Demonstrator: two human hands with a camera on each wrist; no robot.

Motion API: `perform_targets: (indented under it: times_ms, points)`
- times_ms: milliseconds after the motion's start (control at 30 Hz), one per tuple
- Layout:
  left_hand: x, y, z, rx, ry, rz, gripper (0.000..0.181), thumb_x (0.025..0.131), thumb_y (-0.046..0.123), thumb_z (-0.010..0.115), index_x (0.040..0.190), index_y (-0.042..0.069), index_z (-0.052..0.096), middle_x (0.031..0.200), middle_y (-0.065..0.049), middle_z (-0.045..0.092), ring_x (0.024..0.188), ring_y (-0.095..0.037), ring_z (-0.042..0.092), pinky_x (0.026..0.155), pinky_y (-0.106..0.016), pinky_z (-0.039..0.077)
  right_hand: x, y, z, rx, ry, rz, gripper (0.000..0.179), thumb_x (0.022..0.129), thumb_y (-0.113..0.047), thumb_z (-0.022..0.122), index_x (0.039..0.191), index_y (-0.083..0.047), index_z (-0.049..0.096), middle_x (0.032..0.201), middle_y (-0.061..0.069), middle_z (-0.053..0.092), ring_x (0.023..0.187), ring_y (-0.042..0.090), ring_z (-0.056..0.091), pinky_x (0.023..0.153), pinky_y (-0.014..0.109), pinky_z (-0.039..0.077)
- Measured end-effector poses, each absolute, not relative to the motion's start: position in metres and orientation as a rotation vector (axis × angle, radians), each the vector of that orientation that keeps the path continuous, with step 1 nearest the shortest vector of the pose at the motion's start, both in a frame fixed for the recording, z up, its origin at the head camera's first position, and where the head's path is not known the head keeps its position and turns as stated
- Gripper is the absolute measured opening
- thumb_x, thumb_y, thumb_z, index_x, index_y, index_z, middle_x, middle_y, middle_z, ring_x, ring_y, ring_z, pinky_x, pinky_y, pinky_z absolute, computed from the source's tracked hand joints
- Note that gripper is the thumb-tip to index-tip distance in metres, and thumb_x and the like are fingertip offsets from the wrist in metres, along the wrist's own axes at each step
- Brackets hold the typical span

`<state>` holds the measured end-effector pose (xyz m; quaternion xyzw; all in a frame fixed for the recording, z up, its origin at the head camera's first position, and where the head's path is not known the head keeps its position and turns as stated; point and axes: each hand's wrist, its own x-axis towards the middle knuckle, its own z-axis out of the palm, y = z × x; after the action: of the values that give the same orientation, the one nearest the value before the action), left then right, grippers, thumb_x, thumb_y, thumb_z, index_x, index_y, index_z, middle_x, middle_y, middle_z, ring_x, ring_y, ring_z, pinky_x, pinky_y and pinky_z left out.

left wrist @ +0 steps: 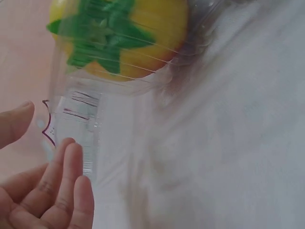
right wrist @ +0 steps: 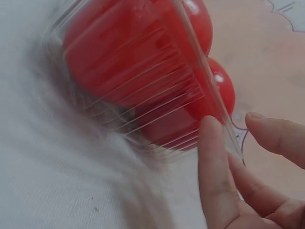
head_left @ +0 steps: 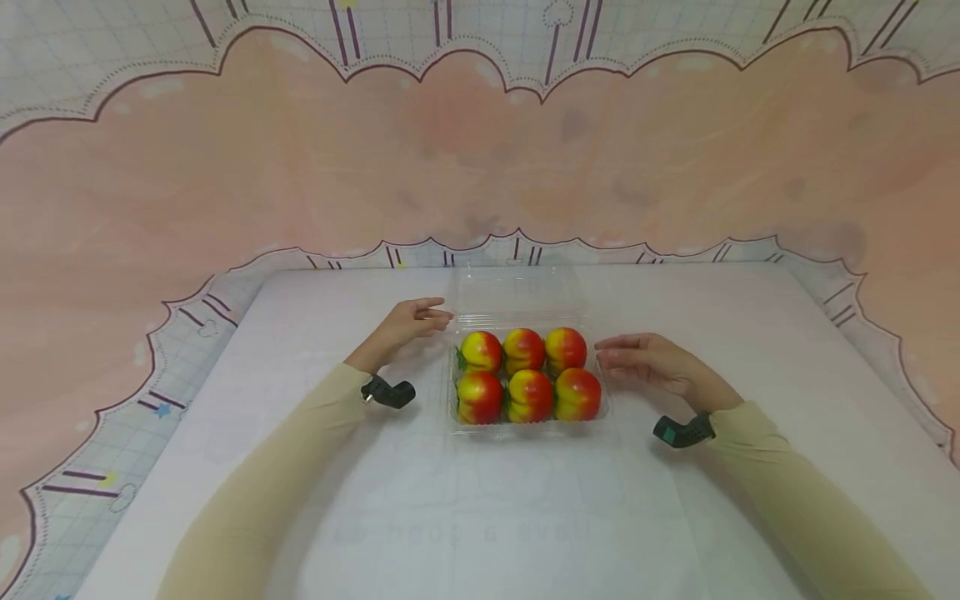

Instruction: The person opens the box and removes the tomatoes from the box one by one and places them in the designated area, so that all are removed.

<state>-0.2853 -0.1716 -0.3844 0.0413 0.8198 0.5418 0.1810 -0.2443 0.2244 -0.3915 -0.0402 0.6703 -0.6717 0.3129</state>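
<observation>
A clear plastic clamshell box [head_left: 525, 429] stands on the table with its lid [head_left: 517, 293] folded back, away from the person. Inside, in two rows, sit several shiny red-and-yellow fruits [head_left: 529, 395]; in the left wrist view one yellow-orange fruit [left wrist: 167, 28] shows a green star-shaped leaf cap. My left hand [head_left: 415, 323] is by the back left corner near the hinge, fingers loosely extended and holding nothing. At the box's right wall is my right hand [head_left: 652, 360], its fingers fairly straight. Its fingertips are at the rim; whether they touch it is hard to tell.
A white cloth covers the table [head_left: 360, 517]. Behind and along the sides hangs a peach-coloured patterned cloth [head_left: 375, 167] with scalloped edges. Each wrist wears a dark camera band, one by the left hand [head_left: 388, 392] and one by the right [head_left: 684, 430].
</observation>
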Motion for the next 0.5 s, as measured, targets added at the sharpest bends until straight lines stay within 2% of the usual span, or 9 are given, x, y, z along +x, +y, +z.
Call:
perform_targets:
  times_ms: [100, 267, 500]
  points:
    - [-0.281, -0.175, -0.377, 0.166, 2.370, 1.449, 0.057, 0.095, 0.017, 0.055, 0.145, 0.004, 0.032, 0.139, -0.020, 0.049, 0.128, -0.033, 0.047, 0.108, -0.043, 0.038, -0.245, 0.226, -0.392, -0.105, 1.716, -1.754, 0.026, 0.095, -0.008, 0.053, 0.121, -0.004, 0.057, 0.103, -0.004, 0.069, 0.093, 0.009, 0.066, 0.083, 0.022, 0.054]
    - [-0.274, -0.179, -0.361, 0.308, 2.461, 1.323, 0.053, 0.094, 0.017, 0.056, 0.142, 0.002, 0.038, 0.138, -0.021, 0.049, 0.124, -0.036, 0.049, 0.108, -0.047, 0.038, -0.244, 0.226, -0.389, -0.120, 1.709, -1.715, 0.022, 0.096, -0.008, 0.050, 0.116, -0.006, 0.058, 0.101, -0.003, 0.069, 0.092, 0.009, 0.067, 0.083, 0.022, 0.055]
    - [-0.264, -0.179, -0.344, 0.529, 2.478, 1.295, 0.050, 0.090, 0.013, 0.063, 0.135, 0.000, 0.048, 0.134, -0.022, 0.053, 0.119, -0.034, 0.055, 0.101, -0.044, 0.045, -0.242, 0.225, -0.388, -0.149, 1.680, -1.725, 0.018, 0.096, -0.006, 0.051, 0.104, -0.013, 0.064, 0.099, -0.003, 0.069, 0.091, 0.009, 0.067, 0.082, 0.023, 0.055]
